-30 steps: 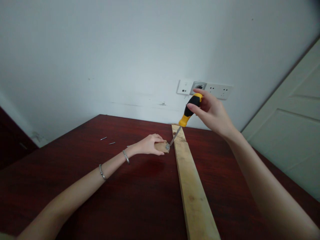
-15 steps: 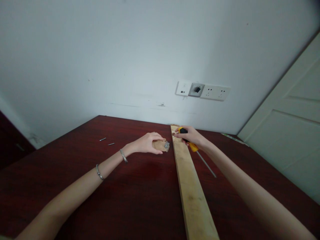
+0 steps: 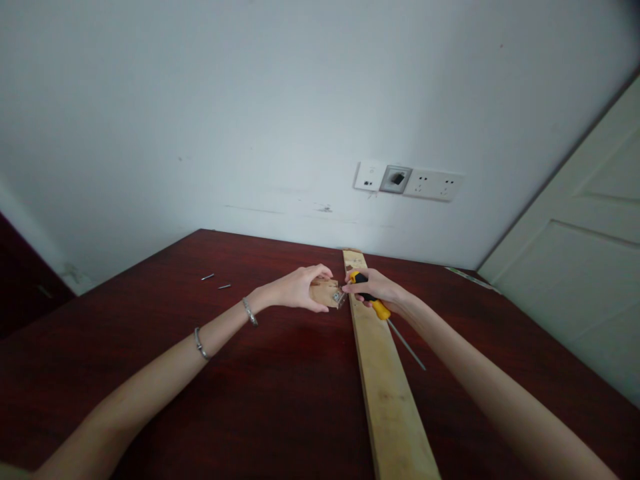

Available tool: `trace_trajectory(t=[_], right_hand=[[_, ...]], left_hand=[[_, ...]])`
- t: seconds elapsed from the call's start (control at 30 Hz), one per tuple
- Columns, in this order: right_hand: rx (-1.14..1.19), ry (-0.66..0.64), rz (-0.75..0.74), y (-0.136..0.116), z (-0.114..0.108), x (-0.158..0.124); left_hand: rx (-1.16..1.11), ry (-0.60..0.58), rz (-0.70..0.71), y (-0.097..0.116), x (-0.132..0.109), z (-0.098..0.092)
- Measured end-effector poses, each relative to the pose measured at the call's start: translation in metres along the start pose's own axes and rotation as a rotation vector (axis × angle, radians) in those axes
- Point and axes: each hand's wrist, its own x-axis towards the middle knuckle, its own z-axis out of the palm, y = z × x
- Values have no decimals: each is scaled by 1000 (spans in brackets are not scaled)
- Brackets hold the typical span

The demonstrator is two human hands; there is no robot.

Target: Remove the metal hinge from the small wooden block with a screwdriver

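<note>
My left hand [image 3: 299, 288] is closed round a short wooden block [image 3: 323, 292], thumb on the near side and fingers on the far side. A small metal bracket [image 3: 338, 297] sits at the block's right end. In my right hand [image 3: 373, 288] is a screwdriver [image 3: 381, 309] with a yellow and black handle, its shaft pointing down and toward me. The right fingertips are at the bracket; whether they also pinch something small I cannot make out. Beneath the right hand runs a long wooden plank [image 3: 393, 387].
Two screws or nails [image 3: 208, 276] lie on the dark red table [image 3: 260, 400] at the left. The plank reaches back toward the wall, where a row of sockets [image 3: 407, 181] is mounted. A flat strip [image 3: 473, 280] lies at the back right, near a white door [image 3: 580, 267].
My right hand has moved left and toward me with the screwdriver, from over the plank's far end to the bracket. The left hand with the block has shifted slightly right.
</note>
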Motion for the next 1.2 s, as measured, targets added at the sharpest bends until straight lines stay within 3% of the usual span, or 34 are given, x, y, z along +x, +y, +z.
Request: trace_trajectory(t=[0.43,0.9,1.2], right_hand=[[156,-112,101,1,-2,-4],[256,-55,115,-21,0,-15],[311,9,46,-46,-11,-23]], left_hand=[[-9,-39,15,-3,-1,3],[71,-66,70,11,-2,-1],[168,-88,18,-2,-2,2]])
